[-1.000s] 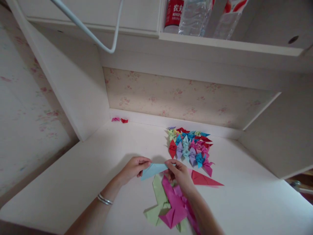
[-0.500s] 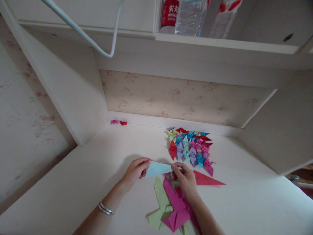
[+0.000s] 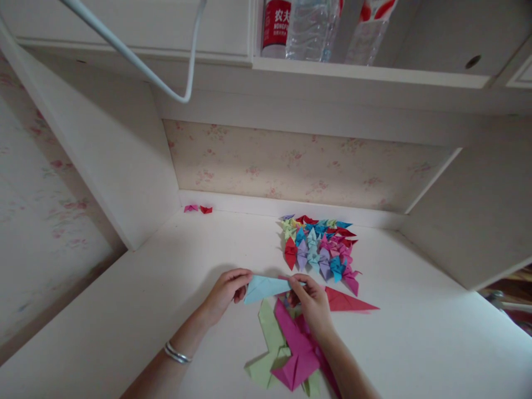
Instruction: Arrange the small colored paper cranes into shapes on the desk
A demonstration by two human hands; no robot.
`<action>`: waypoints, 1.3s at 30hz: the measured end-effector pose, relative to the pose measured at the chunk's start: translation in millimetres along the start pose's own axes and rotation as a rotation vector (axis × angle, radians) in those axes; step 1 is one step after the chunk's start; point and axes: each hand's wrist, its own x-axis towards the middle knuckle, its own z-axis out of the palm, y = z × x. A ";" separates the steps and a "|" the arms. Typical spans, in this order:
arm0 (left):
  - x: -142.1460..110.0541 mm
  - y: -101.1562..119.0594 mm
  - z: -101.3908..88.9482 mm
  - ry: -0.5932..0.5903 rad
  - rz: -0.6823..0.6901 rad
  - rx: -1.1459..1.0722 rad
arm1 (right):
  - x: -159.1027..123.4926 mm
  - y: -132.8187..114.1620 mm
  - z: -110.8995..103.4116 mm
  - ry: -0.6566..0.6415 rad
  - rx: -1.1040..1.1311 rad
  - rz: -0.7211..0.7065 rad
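Head view: left hand [image 3: 228, 288] and right hand [image 3: 310, 299] pinch the blue paper [image 3: 268, 286] by its ends over the desk [image 3: 187, 255]. It looks part-folded; the cranes [image 3: 319, 249] beyond seem finished, the green [image 3: 267, 335], pink [image 3: 296, 352] and red papers [image 3: 348, 301] nearby only half-done

The right hand [image 3: 310, 296] hides part of the blue paper [image 3: 268, 287] and the red paper [image 3: 349, 300]. The pink paper [image 3: 296, 354] covers some of the green paper [image 3: 268, 330]. The top edge cuts the bottles [image 3: 308, 30] and the rod [image 3: 137, 67]. At far right, dark objects [image 3: 513, 299] are unclear.
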 end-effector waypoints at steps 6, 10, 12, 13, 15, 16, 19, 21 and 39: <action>0.3 0.4 -0.5 -0.034 0.002 -0.097 | -1.0 -2.1 2.5 -0.010 0.052 0.005; -0.4 2.1 0.7 -0.033 -0.006 -0.105 | -1.3 -1.6 4.0 -0.004 0.081 0.022; -1.3 2.9 1.0 -0.037 -0.003 -0.098 | -1.0 -0.6 4.1 -0.004 0.080 0.026; -1.8 3.1 1.0 -0.038 -0.005 -0.098 | -0.9 -0.2 4.0 -0.002 0.077 0.025; -2.3 3.2 0.7 -0.039 -0.013 -0.107 | -0.9 0.5 4.0 0.000 0.071 0.024; -2.3 3.0 0.4 -0.039 -0.019 -0.114 | -1.0 0.5 4.1 -0.002 0.070 0.024; -1.1 1.3 -0.4 -0.032 -0.041 -0.142 | -1.6 -0.4 4.8 -0.013 0.078 0.023; 0.1 -0.3 -0.8 -0.025 -0.057 -0.164 | -2.0 -1.3 5.2 -0.015 0.082 0.022; 0.3 -0.5 -2.5 -0.063 -0.023 -0.151 | -2.8 -0.8 3.1 0.082 0.012 -0.018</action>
